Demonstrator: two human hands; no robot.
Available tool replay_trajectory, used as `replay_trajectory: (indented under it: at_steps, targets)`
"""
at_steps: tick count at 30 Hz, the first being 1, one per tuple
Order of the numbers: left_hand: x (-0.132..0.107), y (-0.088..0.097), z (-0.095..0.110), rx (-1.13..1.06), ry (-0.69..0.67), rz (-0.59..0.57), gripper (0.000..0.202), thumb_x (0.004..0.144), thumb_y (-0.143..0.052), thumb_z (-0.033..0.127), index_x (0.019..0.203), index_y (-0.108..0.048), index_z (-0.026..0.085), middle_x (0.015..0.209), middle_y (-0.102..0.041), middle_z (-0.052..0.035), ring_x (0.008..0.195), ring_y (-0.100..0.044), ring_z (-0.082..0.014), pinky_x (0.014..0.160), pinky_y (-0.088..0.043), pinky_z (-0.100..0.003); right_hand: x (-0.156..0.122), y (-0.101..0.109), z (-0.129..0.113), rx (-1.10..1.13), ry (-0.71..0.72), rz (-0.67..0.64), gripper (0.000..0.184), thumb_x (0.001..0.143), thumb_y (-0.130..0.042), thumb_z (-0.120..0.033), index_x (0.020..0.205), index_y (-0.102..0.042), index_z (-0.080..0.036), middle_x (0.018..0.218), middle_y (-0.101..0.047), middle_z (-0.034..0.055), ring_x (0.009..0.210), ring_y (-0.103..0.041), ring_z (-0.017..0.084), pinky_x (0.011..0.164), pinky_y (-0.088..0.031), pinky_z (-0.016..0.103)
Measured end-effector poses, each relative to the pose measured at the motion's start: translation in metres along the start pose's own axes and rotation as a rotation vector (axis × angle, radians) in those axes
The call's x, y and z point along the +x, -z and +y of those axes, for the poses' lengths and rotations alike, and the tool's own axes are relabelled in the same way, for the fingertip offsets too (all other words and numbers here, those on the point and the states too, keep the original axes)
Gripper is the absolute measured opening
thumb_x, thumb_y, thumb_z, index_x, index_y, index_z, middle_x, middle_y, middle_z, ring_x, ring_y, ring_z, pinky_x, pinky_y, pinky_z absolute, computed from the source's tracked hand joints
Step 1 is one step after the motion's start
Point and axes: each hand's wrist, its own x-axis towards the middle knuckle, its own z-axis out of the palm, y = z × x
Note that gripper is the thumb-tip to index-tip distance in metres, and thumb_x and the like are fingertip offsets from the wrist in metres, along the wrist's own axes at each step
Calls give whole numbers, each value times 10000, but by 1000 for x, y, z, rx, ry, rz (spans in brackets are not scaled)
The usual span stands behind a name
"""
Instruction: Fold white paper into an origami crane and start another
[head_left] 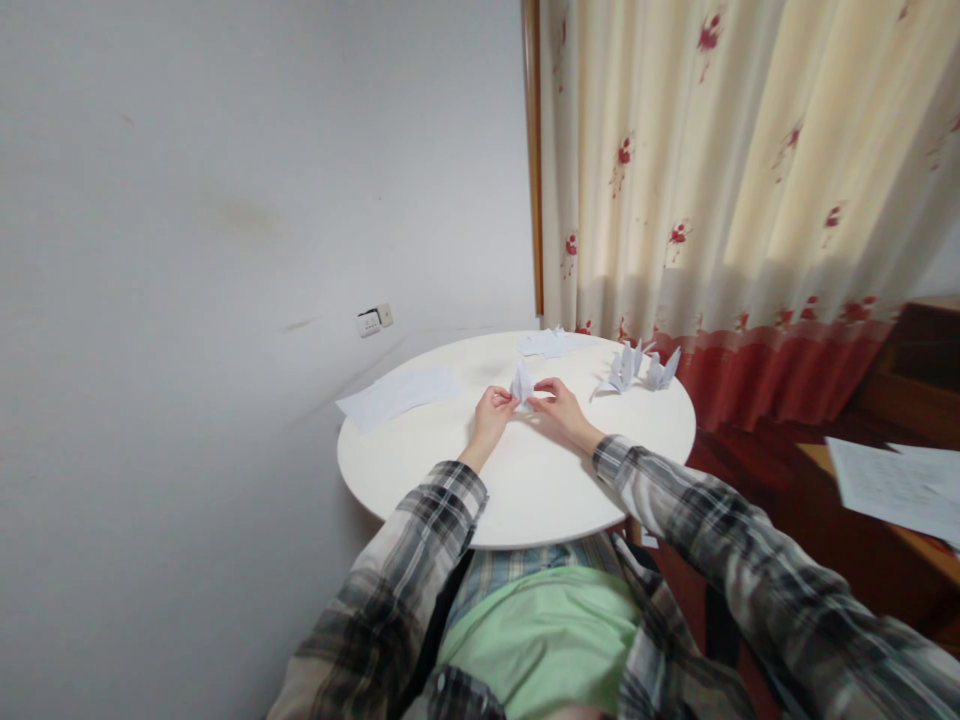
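Paper: small white folded paper point(522, 382), pointed flap standing up, near table centre, a bit twd the far side. Base seems to rest on the top, can't tell for sure.
L hand: left hand point(491, 410) resting on the table, fingertips closed in a pinch on the piece's left edge.
R hand: right hand point(559, 404) also on the table, thumb + forefinger pinched on its right edge. Hands close together w/ the paper between.
Handling (my guess): v. light and thin. Creases stiff-ish, flaps bend easily, crushes or tears if squeezed. Dry, not slippery. Best gripped w/ fingertips at folded edges or corners, not mid-flap.
Table: round table point(525, 500), smooth matt white top, thin rim.
Cranes: paper cranes point(626, 367) on table's far right part, angular, points up, apart from both hands.
Sheets: flat sheets point(397, 394) on table's left side by the rim. More loose paper point(547, 343) at the far edge.
Curtain: curtain point(735, 200) behind table to the right, cream cloth w/ red flowers, red hem band, soft folds.
Wall: plain wall left of table, w/ a socket point(373, 320) just above table level.
Desk: dark wood desk point(862, 540) right of table, papers on it.
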Motion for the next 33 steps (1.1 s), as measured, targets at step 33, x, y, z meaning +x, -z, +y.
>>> replay_trajectory:
  at_steps: [33]
  targets:
    - [-4, 0, -3, 19, 256, -166, 252, 599, -700, 318, 710, -594, 119, 663, -666, -57, 593, -621, -127, 570, -448, -229, 6, -1, 5, 141, -2, -19, 367, 542, -645, -220, 887, -530, -168, 639, -557, -34, 584, -539, 109, 589, -440, 255]
